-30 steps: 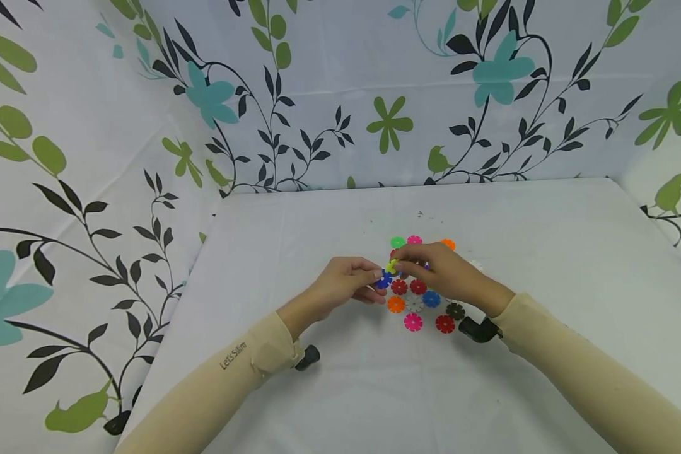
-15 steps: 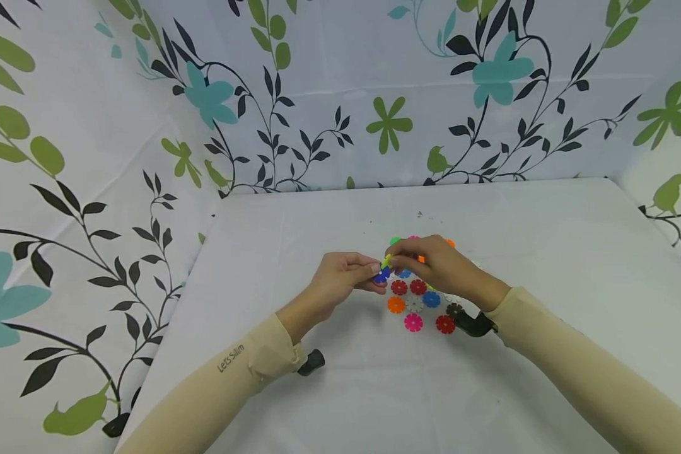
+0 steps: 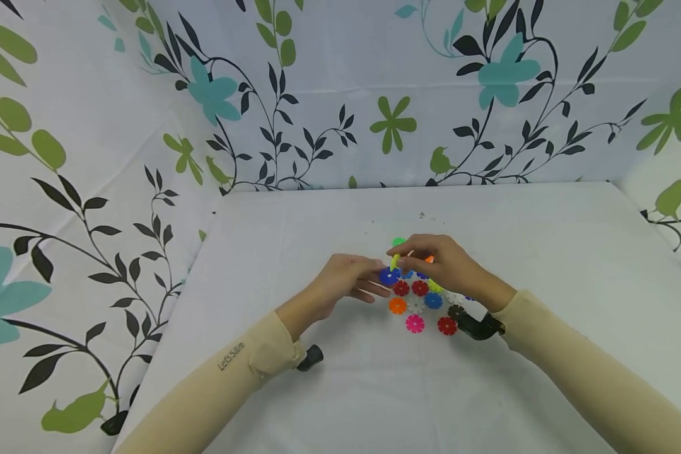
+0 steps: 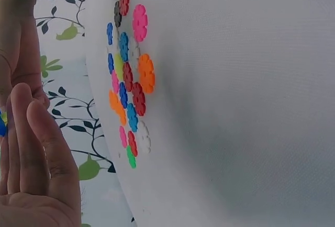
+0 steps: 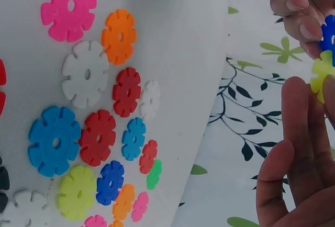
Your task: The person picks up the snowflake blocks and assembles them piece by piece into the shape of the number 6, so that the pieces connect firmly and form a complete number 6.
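Note:
In the head view my right hand (image 3: 434, 257) pinches a yellow notched plastic disc (image 3: 395, 261) between thumb and fingertips. A blue notched disc (image 3: 389, 276) hangs against it; in the right wrist view the blue disc (image 5: 328, 36) and yellow disc (image 5: 323, 72) look joined at their edges. My left hand (image 3: 346, 280) is right beside the blue disc, its fingers stretched out, with light contact at the fingertips hard to tell. In the left wrist view the left hand (image 4: 39, 159) shows straight fingers and thumb, and the pieces are mostly hidden behind it.
Several flat notched discs lie spread on the white table (image 3: 340, 391) beneath the hands, among them a pink disc (image 3: 415, 324), an orange disc (image 3: 397, 306) and a red disc (image 3: 447, 326). A leaf-patterned cloth (image 3: 318, 82) stands behind the table.
The left thumb has come off the blue disc and the left fingers have spread. The yellow and blue discs have shifted slightly right with the right hand, which still pinches the yellow one.

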`<state>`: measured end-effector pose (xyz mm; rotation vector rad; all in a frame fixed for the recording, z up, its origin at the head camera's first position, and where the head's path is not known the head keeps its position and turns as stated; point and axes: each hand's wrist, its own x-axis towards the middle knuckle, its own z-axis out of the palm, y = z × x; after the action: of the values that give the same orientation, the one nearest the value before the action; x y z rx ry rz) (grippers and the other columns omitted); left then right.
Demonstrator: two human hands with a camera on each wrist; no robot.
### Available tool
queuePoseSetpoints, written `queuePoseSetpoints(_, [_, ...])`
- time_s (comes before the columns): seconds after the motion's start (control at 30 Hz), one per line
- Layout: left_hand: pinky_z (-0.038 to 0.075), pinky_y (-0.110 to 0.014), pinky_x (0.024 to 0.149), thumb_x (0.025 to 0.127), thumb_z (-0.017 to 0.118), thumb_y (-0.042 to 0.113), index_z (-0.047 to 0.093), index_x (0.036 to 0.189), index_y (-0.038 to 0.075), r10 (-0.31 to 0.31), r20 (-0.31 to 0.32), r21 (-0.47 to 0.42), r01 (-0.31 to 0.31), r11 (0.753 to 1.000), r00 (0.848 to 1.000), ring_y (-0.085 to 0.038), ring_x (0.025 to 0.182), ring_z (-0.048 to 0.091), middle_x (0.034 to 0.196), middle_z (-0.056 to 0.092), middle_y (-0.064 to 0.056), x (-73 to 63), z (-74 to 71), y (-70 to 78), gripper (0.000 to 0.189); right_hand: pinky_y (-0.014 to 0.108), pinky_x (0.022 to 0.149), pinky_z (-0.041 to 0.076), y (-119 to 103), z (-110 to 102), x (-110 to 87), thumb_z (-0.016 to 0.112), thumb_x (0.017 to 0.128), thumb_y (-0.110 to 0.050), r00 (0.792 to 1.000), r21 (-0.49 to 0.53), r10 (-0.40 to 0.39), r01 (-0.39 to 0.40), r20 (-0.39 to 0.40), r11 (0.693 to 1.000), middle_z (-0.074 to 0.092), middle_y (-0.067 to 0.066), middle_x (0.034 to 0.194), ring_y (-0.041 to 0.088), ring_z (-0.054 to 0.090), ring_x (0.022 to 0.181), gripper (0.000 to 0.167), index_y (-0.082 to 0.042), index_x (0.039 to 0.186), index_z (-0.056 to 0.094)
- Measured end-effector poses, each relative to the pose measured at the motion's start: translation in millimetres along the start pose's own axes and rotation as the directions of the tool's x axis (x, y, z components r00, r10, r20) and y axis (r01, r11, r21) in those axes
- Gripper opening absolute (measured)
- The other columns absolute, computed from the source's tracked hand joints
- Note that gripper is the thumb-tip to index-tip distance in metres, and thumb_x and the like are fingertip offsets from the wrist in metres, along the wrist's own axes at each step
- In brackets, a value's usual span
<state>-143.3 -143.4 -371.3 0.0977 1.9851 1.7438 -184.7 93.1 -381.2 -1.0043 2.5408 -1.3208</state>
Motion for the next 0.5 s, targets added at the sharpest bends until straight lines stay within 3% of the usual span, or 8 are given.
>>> queuePoseSetpoints(0.23, [0.059,-0.036,0.082,0.095,0.062,0.057,0.074,0.114,0.004,-0.022,0.037,0.018,0.021,1.0,0.999,-0.024,0.092,0.074,0.104,0.076,-0.013,0.6,-1.7,-1.1,0.057,0.042,0.081,0.057,-3.9,-0.3,-0.2,0.076,0.093,-0.018,0.999,0.011,-0.034,0.034,0.01,0.999,0.073,-0.01,0.097,0.014,0.065,0.091,0.019,-0.017,0.112,0.077])
queuePoseSetpoints(0.4, [0.059,-0.035,0.082,0.095,0.066,0.052,0.073,0.115,0.0,-0.058,0.042,-0.006,0.058,0.998,0.997,-0.026,0.095,0.074,0.107,0.074,-0.018,1.5,-3.0,-2.2,0.056,0.036,0.082,0.055,-4.1,0.6,0.5,0.074,0.094,-0.016,0.998,0.016,-0.056,0.055,0.042,0.998,0.072,-0.011,0.103,0.011,0.064,0.095,0.021,-0.018,0.115,0.077])
queuePoseSetpoints(0.5, [0.058,-0.035,0.085,0.096,0.068,0.047,0.071,0.121,0.001,-0.065,0.029,0.004,0.065,0.998,0.997,-0.025,0.096,0.073,0.107,0.075,-0.015,1.6,-4.1,-2.2,0.053,0.037,0.08,0.056,-5.5,-0.9,-0.6,0.072,0.096,-0.017,0.997,0.018,-0.062,0.061,0.045,0.998,0.072,-0.009,0.108,0.012,0.064,0.096,0.025,-0.018,0.12,0.075])
